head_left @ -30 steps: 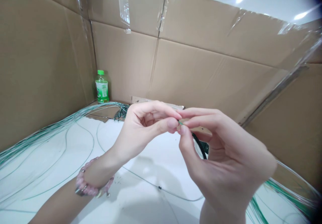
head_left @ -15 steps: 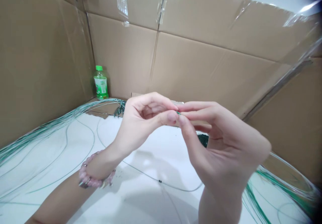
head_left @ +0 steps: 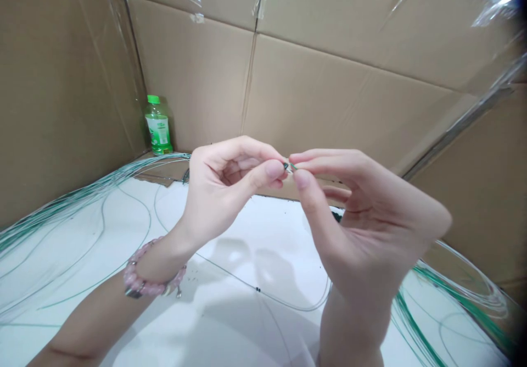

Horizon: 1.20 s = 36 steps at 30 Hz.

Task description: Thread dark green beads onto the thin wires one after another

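Both my hands are raised over the white tabletop [head_left: 247, 224], fingertips almost meeting. My left hand [head_left: 218, 191] is closed in a pinch on a tiny dark piece [head_left: 285, 166], too small to make out fully. Thumb and fingers of my right hand [head_left: 366, 224] pinch thin green and white wire ends [head_left: 292, 167], which point towards the dark piece. Whether wire and piece touch is too small to tell. On the tabletop below, a thin cable [head_left: 230, 271] curves between my wrists, with two small black beads [head_left: 257, 289] on it.
Bundled green and white wires [head_left: 86, 191] run along the left side. More green wires [head_left: 448, 290] and a white coil lie at the right. A green-capped bottle [head_left: 158, 128] stands in the far left corner. Taped cardboard walls [head_left: 329, 98] enclose the table.
My fingertips have parted slightly, so the tiny dark piece and the wire ends now show between them. The view has tilted a little; both hands keep their pinch.
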{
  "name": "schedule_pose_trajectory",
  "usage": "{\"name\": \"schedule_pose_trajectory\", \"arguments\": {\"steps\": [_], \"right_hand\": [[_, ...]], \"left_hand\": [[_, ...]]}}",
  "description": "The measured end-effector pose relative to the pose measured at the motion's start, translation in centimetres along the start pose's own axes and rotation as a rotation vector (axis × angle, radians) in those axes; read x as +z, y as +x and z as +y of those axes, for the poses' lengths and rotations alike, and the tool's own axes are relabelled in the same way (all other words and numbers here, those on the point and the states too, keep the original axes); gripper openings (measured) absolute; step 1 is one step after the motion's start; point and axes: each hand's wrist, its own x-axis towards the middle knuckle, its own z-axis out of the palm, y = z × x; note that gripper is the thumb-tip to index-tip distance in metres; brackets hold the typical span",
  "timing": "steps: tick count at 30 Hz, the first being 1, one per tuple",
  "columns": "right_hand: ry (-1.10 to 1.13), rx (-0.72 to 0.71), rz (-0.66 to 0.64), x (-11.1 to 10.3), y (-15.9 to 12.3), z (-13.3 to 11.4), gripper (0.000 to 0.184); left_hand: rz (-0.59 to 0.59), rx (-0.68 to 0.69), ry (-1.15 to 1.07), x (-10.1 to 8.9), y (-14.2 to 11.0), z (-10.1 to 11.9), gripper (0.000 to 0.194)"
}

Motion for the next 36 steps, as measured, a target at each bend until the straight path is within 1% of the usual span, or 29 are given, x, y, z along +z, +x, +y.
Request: {"name": "schedule_pose_trajectory", "arguments": {"steps": [6, 9, 15, 23, 28, 30, 32, 36], "right_hand": [[-0.129, -0.066, -0.004, -0.1, -0.2, -0.2, 0.021], [-0.143, -0.08, -0.009, -0.1, -0.1, -0.1, 0.022], [-0.124, -0.06, -0.013, -0.1, -0.2, 0.1, 0.022], [-0.22, -0.111, -0.018, -0.3, -0.2, -0.1, 0.023], [-0.268, -0.15, -0.009, -0.3, -0.3, 0.0, 0.023], [-0.251, -0.129, -0.054, -0.5, -0.3, 0.1, 0.023], [-0.187, -0.087, -0.104, -0.9, -0.2, 0.3, 0.024], [-0.079, -0.038, -0.101, -1.0, 0.0, 0.8, 0.023]], "left_hand": [[0.047, 0.025, 0.138, 0.3, -0.1, 0.6, 0.004], [0.057, 0.042, 0.171, 0.4, 0.0, 0.8, 0.008], [0.069, 0.071, 0.218, 0.5, 0.0, 0.9, 0.011], [0.033, 0.1, 0.261, 0.5, 0.0, 0.9, 0.008], [-0.05, 0.142, 0.313, -0.1, 0.0, 0.9, 0.012], [-0.074, 0.15, 0.328, -0.3, 0.0, 1.0, 0.014], [-0.081, 0.13, 0.34, -0.5, 0.1, 1.0, 0.015], [-0.065, 0.085, 0.339, -0.5, 0.1, 1.0, 0.012]]}}
